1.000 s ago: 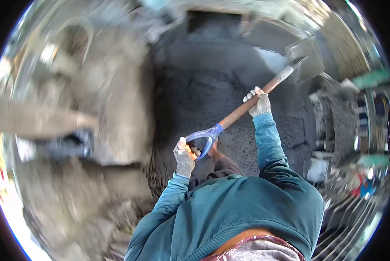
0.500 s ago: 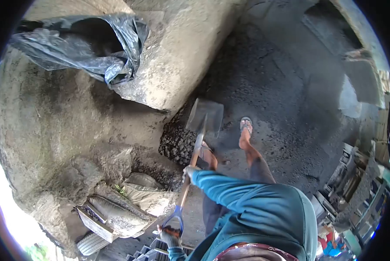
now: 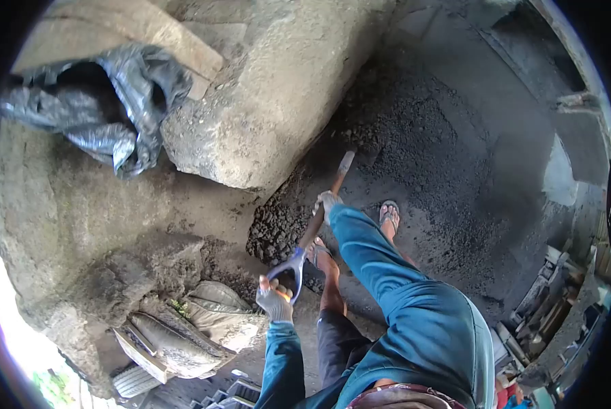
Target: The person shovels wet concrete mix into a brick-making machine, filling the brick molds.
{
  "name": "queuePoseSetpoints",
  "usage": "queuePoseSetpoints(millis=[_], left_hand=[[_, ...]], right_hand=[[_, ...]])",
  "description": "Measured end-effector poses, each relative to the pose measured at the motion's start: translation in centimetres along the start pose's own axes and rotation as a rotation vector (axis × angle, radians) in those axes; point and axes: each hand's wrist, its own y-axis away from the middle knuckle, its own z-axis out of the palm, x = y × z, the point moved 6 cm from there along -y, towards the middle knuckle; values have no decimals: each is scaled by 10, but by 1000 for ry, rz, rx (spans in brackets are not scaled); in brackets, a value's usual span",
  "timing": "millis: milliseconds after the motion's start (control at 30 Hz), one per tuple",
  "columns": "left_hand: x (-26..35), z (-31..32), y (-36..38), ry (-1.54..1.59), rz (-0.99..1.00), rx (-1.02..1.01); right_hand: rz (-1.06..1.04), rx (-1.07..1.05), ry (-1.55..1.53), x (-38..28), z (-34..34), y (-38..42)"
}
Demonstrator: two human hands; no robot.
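Observation:
I hold a shovel with a wooden shaft (image 3: 328,194) and a blue D-handle (image 3: 288,267). My gloved left hand (image 3: 274,298) grips the D-handle near my body. My gloved right hand (image 3: 326,202) is closed around the shaft farther up. The shovel's blade is pushed into a heap of dark gravel (image 3: 387,129) and is mostly hidden in it. Both arms wear teal sleeves. My feet in sandals (image 3: 389,215) stand on the dark ground beside the shaft.
A large pale boulder (image 3: 271,88) rises just left of the gravel. A black plastic sheet (image 3: 94,109) lies on rock at upper left. Filled sacks (image 3: 183,334) lie at lower left. Stacked blocks and clutter (image 3: 558,320) line the right edge.
The shovel blade, bare above the gravel half a second ago, has been thrust forward into the heap. My left hand has come up and forward with the handle. The view swung from a second ago.

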Motion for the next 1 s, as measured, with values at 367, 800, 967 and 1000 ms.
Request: queuePoseSetpoints(millis=[367,800,967,1000], left_hand=[[21,-60,8,-310,170,-370],[-33,375,441,-607,180,-1443],[-13,422,713,-257,531,-2189],[-22,422,740,-273,671,-2237]], right_hand=[[-106,22,-624,21,-148,120],[-1069,-10,-917,-430,-339,578],[-1675,-117,-880,-533,-428,781],[-1701,-167,-919,-535,-448,812]])
